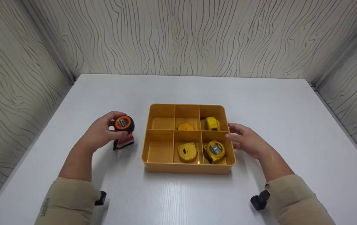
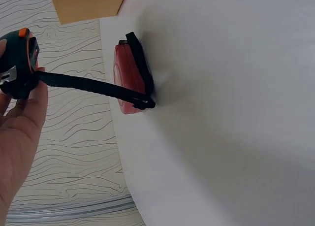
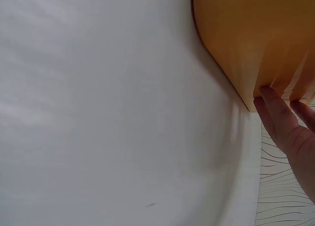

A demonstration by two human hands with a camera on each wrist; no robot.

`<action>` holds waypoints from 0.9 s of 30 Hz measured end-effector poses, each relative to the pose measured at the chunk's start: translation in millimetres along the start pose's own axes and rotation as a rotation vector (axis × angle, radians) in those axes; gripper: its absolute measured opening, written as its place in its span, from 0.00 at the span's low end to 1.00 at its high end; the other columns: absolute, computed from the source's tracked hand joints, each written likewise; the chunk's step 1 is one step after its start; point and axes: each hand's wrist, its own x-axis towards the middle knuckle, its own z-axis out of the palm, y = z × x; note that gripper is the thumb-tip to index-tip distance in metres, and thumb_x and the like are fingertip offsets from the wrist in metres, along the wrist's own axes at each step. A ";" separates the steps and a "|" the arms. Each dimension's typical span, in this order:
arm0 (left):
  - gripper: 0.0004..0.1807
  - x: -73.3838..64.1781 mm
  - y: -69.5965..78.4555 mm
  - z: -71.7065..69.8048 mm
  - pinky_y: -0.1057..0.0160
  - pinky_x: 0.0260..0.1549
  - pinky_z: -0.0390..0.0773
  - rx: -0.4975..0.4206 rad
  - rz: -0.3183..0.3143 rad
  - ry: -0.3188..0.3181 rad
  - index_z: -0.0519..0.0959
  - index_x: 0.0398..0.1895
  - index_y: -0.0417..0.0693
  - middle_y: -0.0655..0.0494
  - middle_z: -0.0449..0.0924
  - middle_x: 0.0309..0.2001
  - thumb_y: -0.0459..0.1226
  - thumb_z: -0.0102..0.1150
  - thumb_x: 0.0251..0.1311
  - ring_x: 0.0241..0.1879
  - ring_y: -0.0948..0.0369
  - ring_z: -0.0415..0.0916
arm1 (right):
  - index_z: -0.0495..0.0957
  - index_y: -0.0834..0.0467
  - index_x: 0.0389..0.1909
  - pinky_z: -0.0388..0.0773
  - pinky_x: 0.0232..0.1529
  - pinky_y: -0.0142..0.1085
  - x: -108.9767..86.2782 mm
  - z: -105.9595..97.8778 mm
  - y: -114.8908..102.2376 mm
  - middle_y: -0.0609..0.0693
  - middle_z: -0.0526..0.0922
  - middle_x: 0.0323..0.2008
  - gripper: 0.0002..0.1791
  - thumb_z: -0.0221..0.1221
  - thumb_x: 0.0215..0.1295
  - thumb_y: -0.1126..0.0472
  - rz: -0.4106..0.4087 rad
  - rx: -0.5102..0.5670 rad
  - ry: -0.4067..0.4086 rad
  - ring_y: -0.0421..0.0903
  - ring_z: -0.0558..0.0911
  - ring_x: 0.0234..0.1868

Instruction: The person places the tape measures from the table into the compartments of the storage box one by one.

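Observation:
In the head view my left hand (image 1: 101,132) grips a black tape measure (image 2: 17,66) with an orange ring on its face, raised off the table. Its black wrist strap (image 2: 88,84) hangs down to a red object (image 2: 129,78) that lies on the table and looks like another tape measure. My right hand (image 1: 248,140) rests its extended fingertips against the right outer wall of a yellow-orange divided box (image 1: 187,168). Yellow tape measures lie in the box: one front right (image 1: 215,151), one front middle (image 1: 187,152), one back right (image 1: 211,124). A rounded yellow item (image 1: 185,126) sits back middle, partly hidden.
The two left compartments (image 1: 160,151) of the box hold nothing visible. A white table (image 1: 178,197) lies beneath everything, with wood-patterned panels (image 1: 178,37) behind and at both sides. Each wrist carries a small black device (image 1: 259,200) by the sleeve.

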 end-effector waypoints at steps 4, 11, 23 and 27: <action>0.30 7.9 12.0 -1.4 0.55 0.42 0.78 0.016 -0.009 -0.040 0.67 0.56 0.58 0.53 0.71 0.52 0.39 0.67 0.48 0.52 0.53 0.67 | 0.53 0.58 0.68 0.69 0.56 0.45 0.5 -0.7 0.7 0.57 0.58 0.65 0.39 0.59 0.60 0.54 0.011 -0.003 0.009 0.54 0.63 0.64; 0.28 17.9 34.9 -1.1 0.53 0.49 0.73 0.089 0.011 -0.067 0.67 0.55 0.58 0.54 0.72 0.51 0.38 0.66 0.49 0.53 0.54 0.67 | 0.55 0.56 0.68 0.71 0.54 0.44 2.0 -0.6 2.2 0.55 0.60 0.65 0.39 0.60 0.58 0.52 0.026 -0.024 0.026 0.53 0.65 0.63; 0.25 27.4 77.0 5.3 0.57 0.46 0.77 0.141 0.078 -0.100 0.69 0.52 0.55 0.56 0.70 0.50 0.38 0.66 0.49 0.49 0.55 0.70 | 0.56 0.57 0.67 0.71 0.54 0.45 2.1 -1.3 2.6 0.56 0.59 0.65 0.38 0.60 0.58 0.52 0.016 -0.005 0.012 0.54 0.64 0.64; 0.25 29.4 89.7 8.7 0.56 0.48 0.76 0.157 0.084 -0.089 0.70 0.51 0.54 0.55 0.71 0.50 0.39 0.67 0.48 0.49 0.55 0.71 | 0.55 0.57 0.67 0.71 0.54 0.44 2.8 -1.1 2.4 0.57 0.59 0.65 0.39 0.60 0.58 0.52 0.019 0.003 0.012 0.54 0.64 0.64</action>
